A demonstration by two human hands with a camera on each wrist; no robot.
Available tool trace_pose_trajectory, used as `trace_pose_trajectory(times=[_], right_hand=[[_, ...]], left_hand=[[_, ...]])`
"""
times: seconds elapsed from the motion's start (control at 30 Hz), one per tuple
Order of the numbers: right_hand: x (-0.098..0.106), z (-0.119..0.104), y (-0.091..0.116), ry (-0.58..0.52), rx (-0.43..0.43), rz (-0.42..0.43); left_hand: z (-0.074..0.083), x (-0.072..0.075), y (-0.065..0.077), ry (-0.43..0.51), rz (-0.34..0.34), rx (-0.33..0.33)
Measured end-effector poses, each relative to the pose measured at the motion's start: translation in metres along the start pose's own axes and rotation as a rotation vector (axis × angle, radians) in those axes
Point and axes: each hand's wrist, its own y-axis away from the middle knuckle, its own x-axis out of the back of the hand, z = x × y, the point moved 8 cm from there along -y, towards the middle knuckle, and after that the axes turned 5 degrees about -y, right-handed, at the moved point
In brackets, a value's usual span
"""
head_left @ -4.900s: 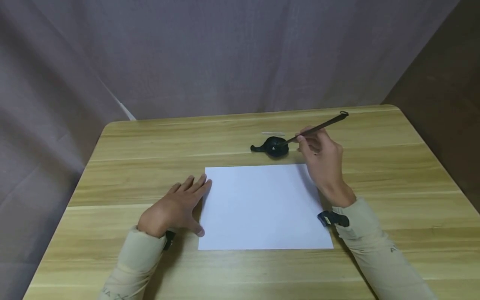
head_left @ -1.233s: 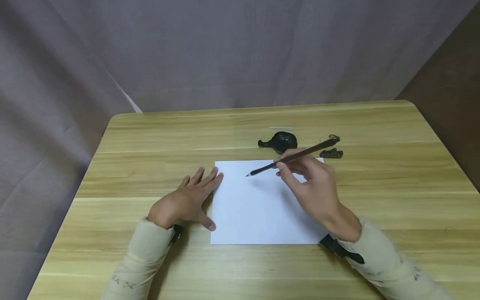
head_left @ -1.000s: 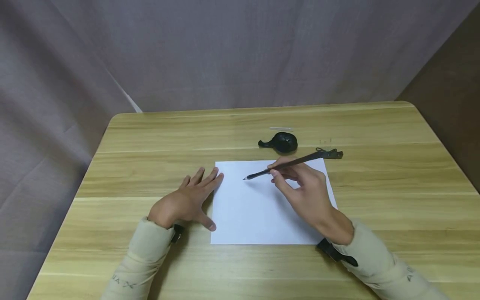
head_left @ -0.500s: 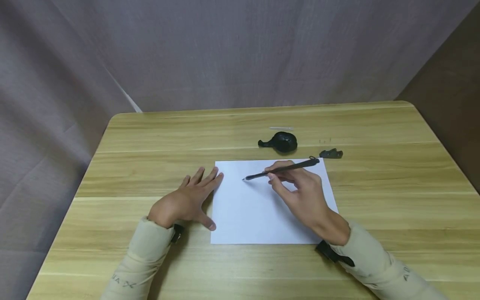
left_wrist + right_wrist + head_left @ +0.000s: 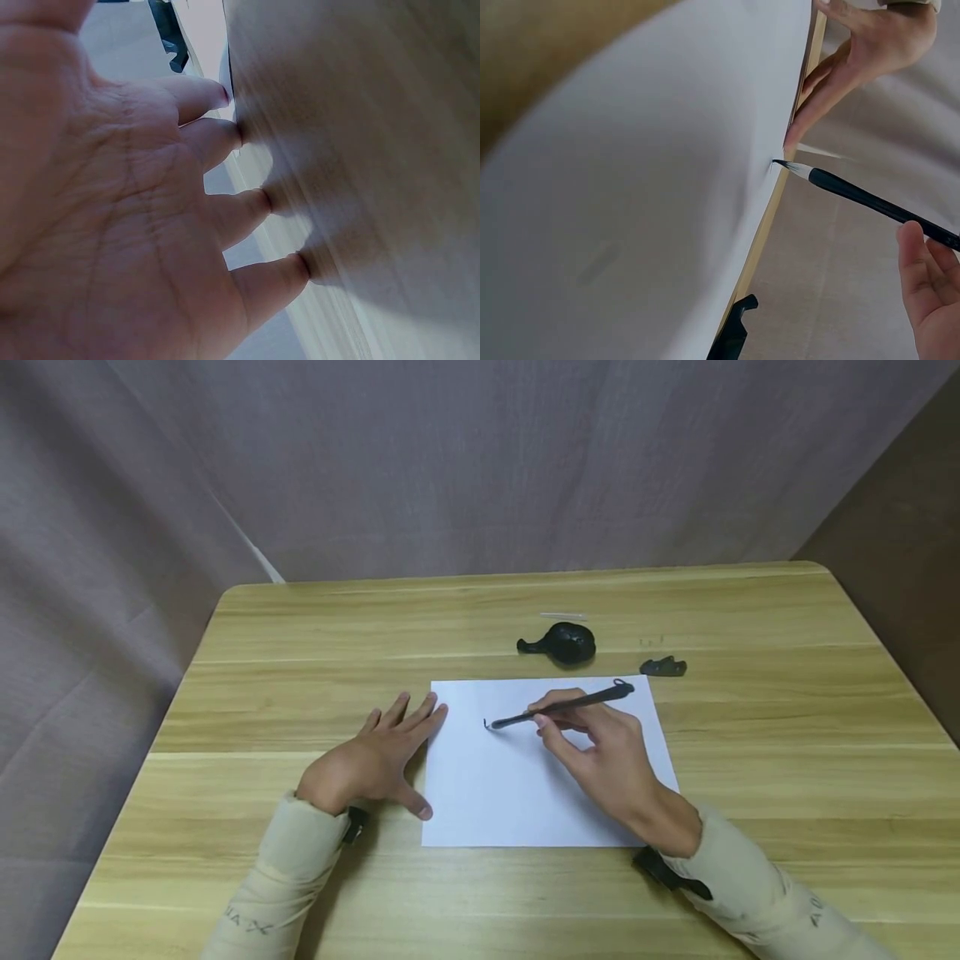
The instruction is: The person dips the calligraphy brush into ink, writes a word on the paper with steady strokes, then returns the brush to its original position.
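My right hand (image 5: 603,752) pinches a dark-handled ink brush (image 5: 577,702) between thumb and fingers, slanted, its hanging loop up to the right. In the right wrist view the brush's pale bristles (image 5: 801,170) end in a dark tip right at the paper. A short black ink stroke (image 5: 485,723) shows beside the tip on the white sheet of paper (image 5: 480,802), in its upper left part. My left hand (image 5: 371,760) lies with spread, straight fingers at the sheet's left edge; the left wrist view shows its fingertips (image 5: 289,274) on the table.
Behind the sheet sits a black gourd-shaped ink dish (image 5: 567,644) with a curved stem. A thin clear stick (image 5: 562,616) lies beyond it. A small dark ridged brush rest (image 5: 663,667) stands off the sheet's upper right corner. A grey curtain (image 5: 480,468) hangs behind the wooden table (image 5: 300,668).
My right hand has brought the brush from the ink dish down and left to the paper. A short black stroke has appeared there. My left hand stays at the sheet's edge.
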Motion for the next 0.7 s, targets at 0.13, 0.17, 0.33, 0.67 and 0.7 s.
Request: trace_pose_trajectory(times=[0.13,0.17,0.33,0.67,0.7], right_hand=[[0.000,-0.005,0.005,0.011,-0.006,-0.015],[0.000,-0.006,0.006,0.006,-0.007,-0.018],[0.000,-0.015,0.011,-0.016,0.003,-0.027],[0.005,-0.021,0.004,0.005,0.026,-0.005],[0.006,-0.020,0.002,0.015,0.024,-0.001]], left_hand=[[0.000,0.000,0.000,-0.008,0.002,-0.002],[0.000,0.000,0.000,-0.013,0.002,-0.003],[0.000,0.000,0.001,-0.019,0.006,-0.007],[0.000,0.000,0.001,-0.025,-0.002,-0.002],[0.000,0.000,0.001,-0.024,-0.002,-0.002]])
